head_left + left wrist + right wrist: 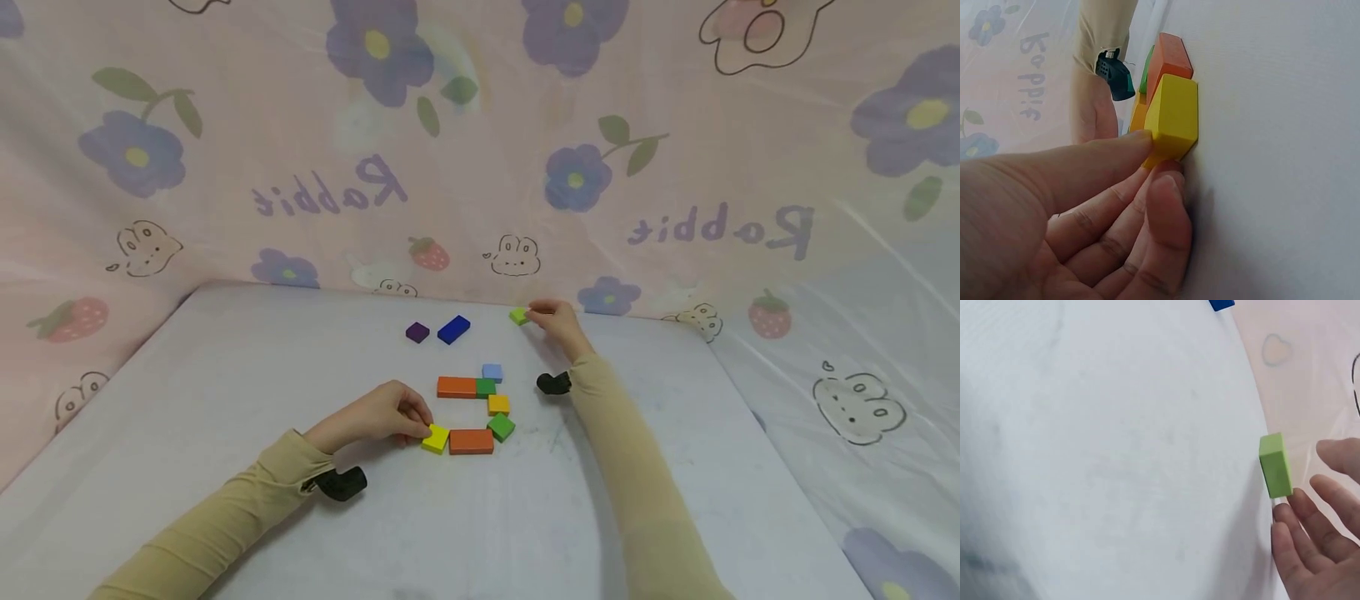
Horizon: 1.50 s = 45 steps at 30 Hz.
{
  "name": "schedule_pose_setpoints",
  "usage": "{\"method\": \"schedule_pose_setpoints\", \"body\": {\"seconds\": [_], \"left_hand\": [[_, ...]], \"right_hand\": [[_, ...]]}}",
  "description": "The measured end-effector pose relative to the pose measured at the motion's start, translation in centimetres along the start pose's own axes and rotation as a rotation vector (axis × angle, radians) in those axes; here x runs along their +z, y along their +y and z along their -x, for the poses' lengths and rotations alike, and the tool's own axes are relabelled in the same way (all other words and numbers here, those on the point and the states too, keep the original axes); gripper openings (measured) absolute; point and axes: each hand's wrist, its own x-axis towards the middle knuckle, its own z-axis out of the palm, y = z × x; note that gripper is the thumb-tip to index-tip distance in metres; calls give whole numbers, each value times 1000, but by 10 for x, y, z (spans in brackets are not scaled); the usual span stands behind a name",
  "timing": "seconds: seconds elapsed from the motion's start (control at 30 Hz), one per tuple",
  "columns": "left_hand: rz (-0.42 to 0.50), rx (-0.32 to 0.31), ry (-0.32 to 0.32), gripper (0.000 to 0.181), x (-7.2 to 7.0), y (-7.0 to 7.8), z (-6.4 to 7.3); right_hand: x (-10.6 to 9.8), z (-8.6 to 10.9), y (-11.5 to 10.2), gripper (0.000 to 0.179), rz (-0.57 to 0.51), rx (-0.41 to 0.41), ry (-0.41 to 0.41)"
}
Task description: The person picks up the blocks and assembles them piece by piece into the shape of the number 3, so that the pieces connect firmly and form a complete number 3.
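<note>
My left hand (390,412) pinches a yellow block (1175,112) between thumb and fingers, low on the white table. The yellow block's right side meets the end of an orange block (471,442). At the far side of the table, my right hand (557,323) is at a light green block (1276,465). In the right wrist view its thumb stands apart from that block, and the fingertips are close beside its lower end; whether they touch, I cannot tell.
A green block (501,427), an amber block (498,405), another green block (486,387), a second orange block (456,387) and a light blue block (492,372) continue the curved row. Farther back lie a purple block (417,332) and a dark blue block (453,330). Patterned cloth (480,167) hangs behind.
</note>
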Motion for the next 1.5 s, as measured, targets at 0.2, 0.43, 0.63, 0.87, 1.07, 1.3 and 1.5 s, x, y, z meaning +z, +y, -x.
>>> {"method": "schedule_pose_setpoints", "body": {"seconds": [0.2, 0.43, 0.63, 0.87, 1.07, 1.3, 1.5], "left_hand": [[-1, -3, -1, 11, 1, 2, 1], [-5, 1, -1, 11, 2, 2, 1], [-6, 8, -1, 11, 1, 1, 1], [-2, 3, -1, 11, 1, 1, 1], [-7, 1, 1, 10, 0, 2, 1], [-3, -6, 2, 11, 0, 2, 1], [4, -18, 3, 11, 0, 3, 2]], "right_hand": [[7, 2, -2, 41, 25, -65, -1], [9, 1, -4, 45, 52, -50, -30], [10, -5, 0, 47, 75, -43, -57], [9, -5, 0, 48, 117, -53, -98], [10, -5, -2, 44, 164, -43, -122], [13, -5, -3, 38, 197, -59, -107], [14, -5, -3, 35, 196, -68, -107]]}}
